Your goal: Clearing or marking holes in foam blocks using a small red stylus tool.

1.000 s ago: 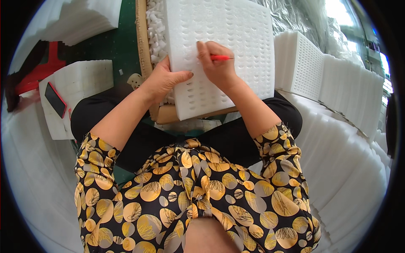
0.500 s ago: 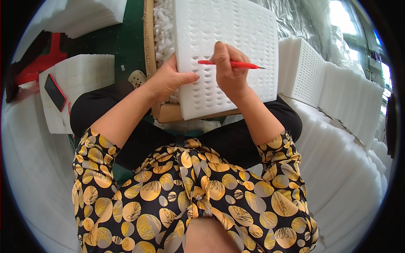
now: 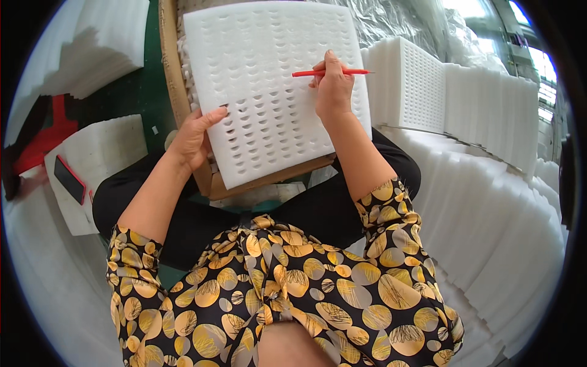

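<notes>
A white foam sheet (image 3: 327,137) with rows of half-moon cuts lies tilted over an open cardboard box (image 3: 170,73) in front of me. My left hand (image 3: 194,137) grips the sheet's left edge, thumb on top near the cut holes and fingers out of sight underneath. Some slots beside that thumb look dark and open, while those farther up look shallower. Above the right part of the sheet, my right hand (image 3: 334,88) is closed around a slim red pen-like tool (image 3: 302,74). Its thin tip points right, away from the slots.
Stacked white foam sheets (image 3: 489,104) fill the right side, with clear plastic film (image 3: 403,24) behind. On the left, a phone in a red case (image 3: 70,178) rests on a foam block (image 3: 116,144). A red frame (image 3: 46,140) stands beyond it. Small white foam bits lie inside the box.
The view has shifted, so the sheet and box appear farther left. My left hand has its thumb at the sheet's edge. My right hand has moved up the sheet with the red tool.
</notes>
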A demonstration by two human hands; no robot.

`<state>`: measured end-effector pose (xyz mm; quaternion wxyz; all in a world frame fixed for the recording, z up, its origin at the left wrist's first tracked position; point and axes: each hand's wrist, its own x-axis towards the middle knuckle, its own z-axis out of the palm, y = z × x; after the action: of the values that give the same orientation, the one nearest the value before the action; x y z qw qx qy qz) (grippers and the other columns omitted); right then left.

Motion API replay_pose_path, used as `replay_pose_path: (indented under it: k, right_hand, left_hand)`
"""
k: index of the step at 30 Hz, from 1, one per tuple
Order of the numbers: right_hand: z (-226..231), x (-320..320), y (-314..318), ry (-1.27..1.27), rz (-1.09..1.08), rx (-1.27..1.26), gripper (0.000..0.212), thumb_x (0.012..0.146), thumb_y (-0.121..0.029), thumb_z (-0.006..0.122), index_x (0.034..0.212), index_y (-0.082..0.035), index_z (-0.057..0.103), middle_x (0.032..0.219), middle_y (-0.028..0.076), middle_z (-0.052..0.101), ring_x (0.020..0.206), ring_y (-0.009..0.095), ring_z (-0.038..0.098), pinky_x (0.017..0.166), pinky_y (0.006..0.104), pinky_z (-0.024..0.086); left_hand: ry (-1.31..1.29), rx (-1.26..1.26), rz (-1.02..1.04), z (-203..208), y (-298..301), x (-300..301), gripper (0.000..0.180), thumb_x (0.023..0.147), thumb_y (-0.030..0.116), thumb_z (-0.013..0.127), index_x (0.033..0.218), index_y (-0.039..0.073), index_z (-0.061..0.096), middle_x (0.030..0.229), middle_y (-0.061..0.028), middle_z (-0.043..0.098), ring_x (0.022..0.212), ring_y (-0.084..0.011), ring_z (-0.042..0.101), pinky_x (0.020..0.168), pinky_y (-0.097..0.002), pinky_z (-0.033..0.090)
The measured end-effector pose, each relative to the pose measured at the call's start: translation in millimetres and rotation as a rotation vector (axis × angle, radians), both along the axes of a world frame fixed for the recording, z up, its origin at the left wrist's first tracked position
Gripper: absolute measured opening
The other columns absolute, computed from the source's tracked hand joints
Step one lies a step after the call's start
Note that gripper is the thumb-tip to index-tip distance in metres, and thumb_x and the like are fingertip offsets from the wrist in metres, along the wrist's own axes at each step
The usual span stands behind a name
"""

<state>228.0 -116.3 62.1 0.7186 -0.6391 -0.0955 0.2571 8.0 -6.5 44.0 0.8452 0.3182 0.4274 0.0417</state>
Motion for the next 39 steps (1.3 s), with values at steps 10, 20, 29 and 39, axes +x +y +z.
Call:
replay_pose_path:
  k: [10, 20, 29, 39]
  right_hand:
    - [-25.0, -9.0, -0.6, -0.528, 0.162, -0.275, 0.039, 0.092, -0.021, 0.053, 0.057, -0.005, 0.048, 0.056, 0.0, 0.048, 0.052, 0.011, 0.037, 0.049, 0.0237, 0.036]
    - [-18.9, -25.9, 2.9, -0.699, 0.24, -0.251, 0.04, 0.091, -0.018, 0.055, 0.054, -0.007, 0.042, 0.053, -0.001, 0.045, 0.049, 0.011, 0.036, 0.047, 0.0249, 0.035]
    - [-12.9, -33.0, 9.4, -0.461, 0.259, -0.063, 0.038, 0.089, -0.012, 0.056, 0.055, -0.007, 0.039, 0.051, 0.0, 0.042, 0.047, 0.013, 0.032, 0.045, 0.0261, 0.032]
    - [-15.5, -45.8, 15.4, -0.668, 0.339, -0.072, 0.037, 0.088, -0.008, 0.057, 0.055, -0.005, 0.04, 0.054, 0.0, 0.043, 0.048, 0.013, 0.031, 0.044, 0.0268, 0.032]
  left_hand:
    - [0.07, 0.188, 0.018, 8.5, -4.3, 5.9, 0.035, 0.081, 0.006, 0.067, 0.112, -0.002, 0.055, 0.096, -0.0143, 0.065, 0.079, -0.0203, 0.065, 0.07, -0.0295, 0.054]
    - [0.019, 0.229, -0.005, 9.1, -11.2, 4.7, 0.033, 0.082, 0.003, 0.065, 0.112, -0.002, 0.055, 0.097, -0.0149, 0.065, 0.08, -0.0197, 0.065, 0.07, -0.0286, 0.055]
    - [0.024, 0.192, 0.025, 9.2, -13.6, 5.3, 0.035, 0.082, 0.003, 0.065, 0.115, -0.001, 0.055, 0.099, -0.0147, 0.066, 0.08, -0.0195, 0.065, 0.07, -0.0276, 0.055]
    - [0.001, 0.24, 0.001, 10.9, -15.5, 7.5, 0.041, 0.082, 0.003, 0.065, 0.12, 0.001, 0.051, 0.103, -0.014, 0.065, 0.085, -0.0192, 0.065, 0.074, -0.0288, 0.055]
